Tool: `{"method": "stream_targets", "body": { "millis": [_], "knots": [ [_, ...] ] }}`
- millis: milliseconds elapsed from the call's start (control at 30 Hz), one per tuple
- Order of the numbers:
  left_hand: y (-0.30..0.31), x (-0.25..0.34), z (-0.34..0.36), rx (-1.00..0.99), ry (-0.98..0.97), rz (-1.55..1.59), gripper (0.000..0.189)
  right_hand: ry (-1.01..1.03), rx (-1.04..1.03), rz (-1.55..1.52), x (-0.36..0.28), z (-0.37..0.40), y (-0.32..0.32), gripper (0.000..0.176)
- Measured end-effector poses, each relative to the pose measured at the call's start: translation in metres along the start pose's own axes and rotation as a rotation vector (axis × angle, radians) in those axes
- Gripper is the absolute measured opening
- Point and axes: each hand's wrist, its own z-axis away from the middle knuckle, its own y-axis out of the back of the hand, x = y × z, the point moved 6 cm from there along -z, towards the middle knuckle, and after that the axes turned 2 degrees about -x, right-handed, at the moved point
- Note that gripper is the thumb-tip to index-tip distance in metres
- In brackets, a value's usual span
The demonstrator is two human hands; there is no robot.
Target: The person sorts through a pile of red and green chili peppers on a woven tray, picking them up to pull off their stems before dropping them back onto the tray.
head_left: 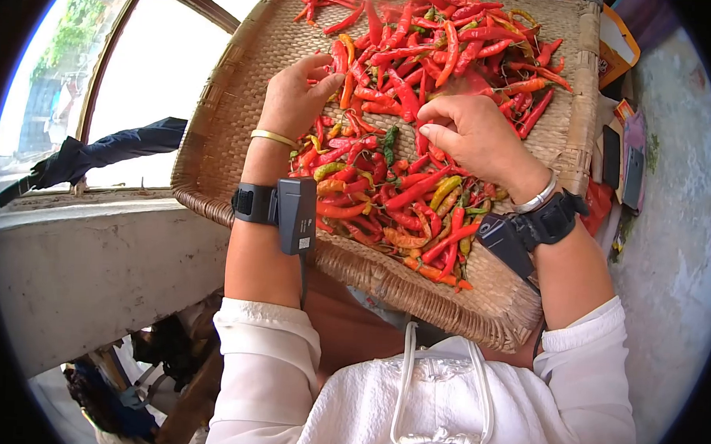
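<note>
A large woven basket tray [526,301] lies tilted before me, bearing two heaps of chili peppers. The upper heap [414,54] is mostly red; the lower heap [388,196] mixes red, orange and yellow-green pods. At the upper heap's left side, my left hand [297,96] is closed, thumb and fingertips against a red chili pepper [340,57]. My right hand [482,136] hovers between the heaps, thumb and forefinger curled together. Whatever they pinch is hidden among the red pods beneath. A dark green shrivelled chili [390,142] rests between the hands.
Left of the tray is a window with a wooden frame [109,52] and a pale sill [117,219]. A dark rolled cloth [113,148] hangs across it. On the right, a phone-like object [633,177] and packets sit beside a worn wall [674,204].
</note>
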Motion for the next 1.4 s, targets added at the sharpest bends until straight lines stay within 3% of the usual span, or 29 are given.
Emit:
{"method": "stream_targets", "body": {
  "millis": [33, 67, 133, 233, 467, 567, 600, 833, 1000, 1067, 1133, 1200, 1233, 1333, 1400],
  "knots": [
    [-0.004, -0.008, 0.002, -0.101, 0.059, -0.340, 0.028, 0.001, 0.008, 0.003, 0.000, 0.000, 0.001, 0.019],
    [-0.004, -0.012, 0.005, -0.101, 0.060, -0.339, 0.028, 0.001, 0.017, 0.005, 0.001, -0.001, 0.003, 0.019],
    [-0.008, -0.027, 0.017, -0.376, 0.301, -0.824, 0.024, -0.006, 0.018, 0.027, 0.000, -0.001, 0.006, 0.018],
    [-0.008, -0.033, 0.021, -0.514, 0.339, -0.894, 0.027, -0.010, 0.024, 0.050, 0.002, -0.001, 0.006, 0.017],
    [-0.011, -0.065, 0.015, -0.421, 0.355, -0.910, 0.024, -0.037, -0.060, 0.077, -0.002, 0.001, 0.001, 0.017],
    [0.004, -0.036, 0.011, -0.360, 0.217, -0.608, 0.023, -0.026, -0.030, 0.078, 0.000, 0.001, 0.005, 0.017],
    [0.007, -0.033, 0.009, -0.361, 0.218, -0.609, 0.023, -0.025, -0.031, 0.077, 0.000, 0.002, 0.005, 0.017],
    [0.015, 0.017, 0.008, -0.366, 0.348, 0.258, 0.025, -0.036, -0.057, 0.057, 0.001, 0.002, 0.002, 0.019],
    [0.023, 0.028, 0.003, -0.256, 0.256, 0.428, 0.021, -0.052, -0.069, 0.062, -0.001, 0.003, 0.003, 0.020],
    [0.028, 0.031, -0.005, -0.119, 0.165, 0.546, 0.020, -0.055, -0.087, 0.074, -0.001, 0.003, 0.002, 0.020],
    [0.018, 0.022, -0.011, -0.155, 0.209, 0.601, 0.022, -0.051, -0.068, 0.071, 0.000, 0.004, 0.001, 0.020],
    [0.011, 0.042, -0.013, 0.071, -0.080, 0.903, 0.041, -0.048, -0.047, 0.068, 0.001, 0.004, 0.001, 0.020],
    [0.004, 0.037, -0.016, -0.027, -0.085, 0.756, 0.057, -0.045, -0.054, 0.081, 0.001, 0.004, 0.001, 0.020],
    [-0.036, 0.024, -0.017, -0.208, -0.022, 0.271, 0.047, -0.052, -0.069, 0.136, 0.000, 0.004, 0.002, 0.020],
    [-0.051, 0.039, -0.009, -0.197, -0.156, -0.056, 0.043, -0.059, -0.079, 0.177, 0.001, 0.004, 0.000, 0.020]
  ]
}}
